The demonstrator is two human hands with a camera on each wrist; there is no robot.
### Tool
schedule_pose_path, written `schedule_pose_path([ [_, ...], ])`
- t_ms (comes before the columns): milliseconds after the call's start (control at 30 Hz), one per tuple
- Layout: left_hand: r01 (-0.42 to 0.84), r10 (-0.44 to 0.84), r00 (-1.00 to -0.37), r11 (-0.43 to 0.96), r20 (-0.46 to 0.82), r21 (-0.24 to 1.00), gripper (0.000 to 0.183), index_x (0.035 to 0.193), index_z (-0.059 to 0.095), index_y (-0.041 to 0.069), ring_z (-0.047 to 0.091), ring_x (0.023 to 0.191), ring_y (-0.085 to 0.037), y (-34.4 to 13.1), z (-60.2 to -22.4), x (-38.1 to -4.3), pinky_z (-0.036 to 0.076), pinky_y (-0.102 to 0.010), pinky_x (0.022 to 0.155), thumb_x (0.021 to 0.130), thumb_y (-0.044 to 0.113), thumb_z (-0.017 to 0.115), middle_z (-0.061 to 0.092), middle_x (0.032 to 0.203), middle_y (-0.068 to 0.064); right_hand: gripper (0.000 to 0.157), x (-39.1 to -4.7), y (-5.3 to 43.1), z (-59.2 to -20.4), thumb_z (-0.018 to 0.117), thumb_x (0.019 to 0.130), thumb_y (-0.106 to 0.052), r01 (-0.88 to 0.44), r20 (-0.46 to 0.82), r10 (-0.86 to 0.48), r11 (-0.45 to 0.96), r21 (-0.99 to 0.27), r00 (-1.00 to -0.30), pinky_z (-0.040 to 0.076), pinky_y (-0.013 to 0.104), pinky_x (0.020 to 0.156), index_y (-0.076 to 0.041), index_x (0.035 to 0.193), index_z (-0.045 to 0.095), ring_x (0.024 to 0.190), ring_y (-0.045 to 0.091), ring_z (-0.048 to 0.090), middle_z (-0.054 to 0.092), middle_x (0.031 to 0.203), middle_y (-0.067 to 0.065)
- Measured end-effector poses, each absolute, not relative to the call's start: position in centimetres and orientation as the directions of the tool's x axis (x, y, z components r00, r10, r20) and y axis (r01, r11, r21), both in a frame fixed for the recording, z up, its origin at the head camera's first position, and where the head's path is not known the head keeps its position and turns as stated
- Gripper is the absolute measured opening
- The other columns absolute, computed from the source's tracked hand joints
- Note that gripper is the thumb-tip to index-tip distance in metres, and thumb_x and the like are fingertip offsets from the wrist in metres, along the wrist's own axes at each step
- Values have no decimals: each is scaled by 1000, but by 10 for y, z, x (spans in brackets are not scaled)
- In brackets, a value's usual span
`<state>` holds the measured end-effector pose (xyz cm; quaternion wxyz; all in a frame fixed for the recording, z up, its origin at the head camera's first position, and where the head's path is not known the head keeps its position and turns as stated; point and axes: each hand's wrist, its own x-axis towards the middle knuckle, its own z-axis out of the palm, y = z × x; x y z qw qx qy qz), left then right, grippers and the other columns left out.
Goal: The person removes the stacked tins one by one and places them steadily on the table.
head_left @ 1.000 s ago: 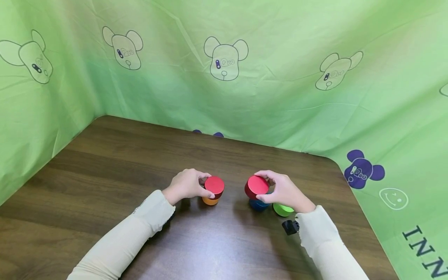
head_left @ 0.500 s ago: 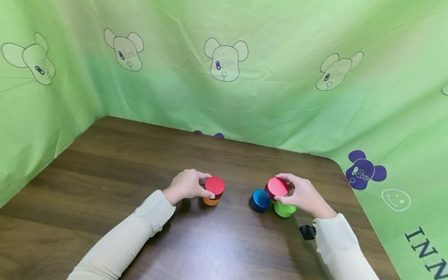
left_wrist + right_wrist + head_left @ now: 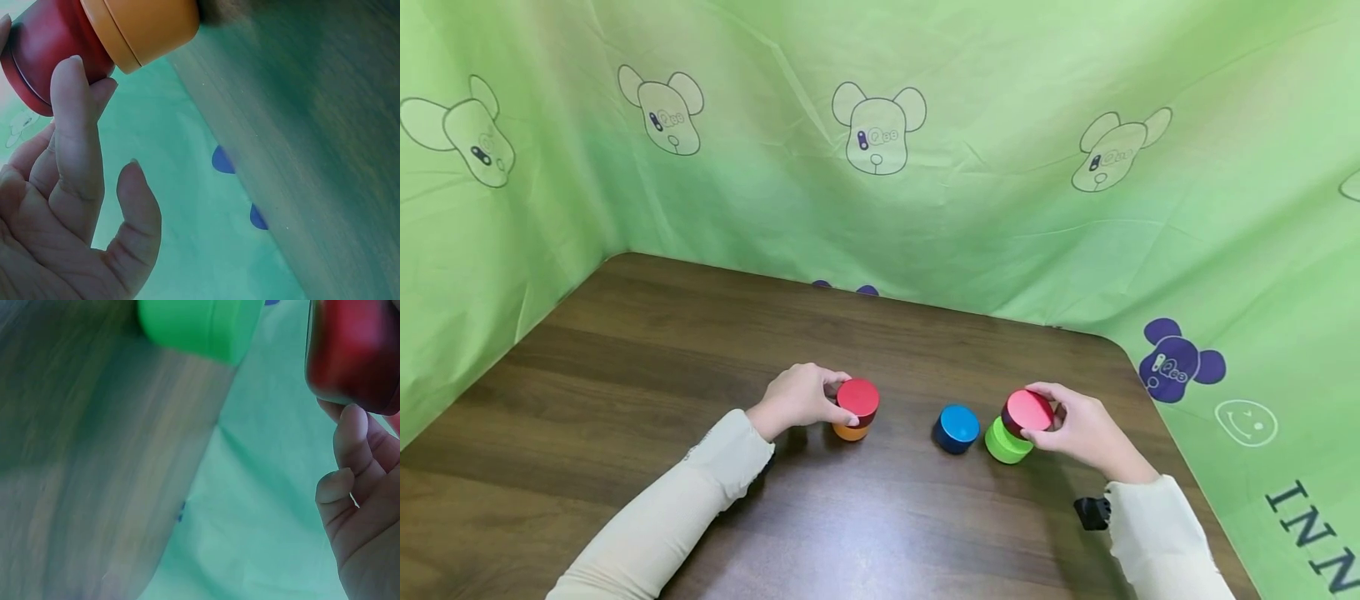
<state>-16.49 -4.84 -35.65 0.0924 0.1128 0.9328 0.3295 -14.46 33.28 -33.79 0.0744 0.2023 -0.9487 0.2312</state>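
My left hand (image 3: 800,397) pinches a small round red tin (image 3: 857,397) between thumb and fingers. That tin sits on an orange tin (image 3: 850,432), and in the left wrist view the red tin's base meets the orange lid (image 3: 107,34). My right hand (image 3: 1084,427) grips a second red tin (image 3: 1027,412) by its sides. It overlaps a green tin (image 3: 1006,445) in the head view, while the right wrist view shows a gap between the red tin (image 3: 356,353) and the green one (image 3: 200,325). Left of the green tin stands a blue tin (image 3: 957,427).
A brown wood-grain table (image 3: 662,333) carries the tins. Green cloth (image 3: 985,208) printed with bear heads hangs behind it and along both sides. On my right wrist is a small black device (image 3: 1092,513).
My right hand has carried its red tin rightward, from over the blue tin to over the green tin, uncovering the blue one. My left hand has stayed on its red tin.
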Motion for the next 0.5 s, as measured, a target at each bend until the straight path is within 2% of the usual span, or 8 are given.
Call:
schedule_pose_path([
  [267, 162, 282, -955, 761, -95, 629, 54, 116, 71, 24, 61, 84, -9, -48, -355, -165, 43, -27, 56, 66, 38, 85, 71, 93, 11, 53, -135, 359, -347, 84, 63, -12, -377, 269, -286, 833, -405, -920, 42, 23, 54, 2, 110, 62, 62, 3, 47, 57, 73, -2],
  [500, 164, 283, -954, 762, -95, 626, 53, 115, 71, 26, 61, 83, -9, -48, -355, -165, 43, -27, 55, 66, 38, 85, 70, 91, 13, 53, -132, 376, -357, 84, 62, -9, -336, 351, -193, 847, -413, -916, 41, 18, 55, 2, 110, 63, 64, -1, 48, 62, 78, 5],
])
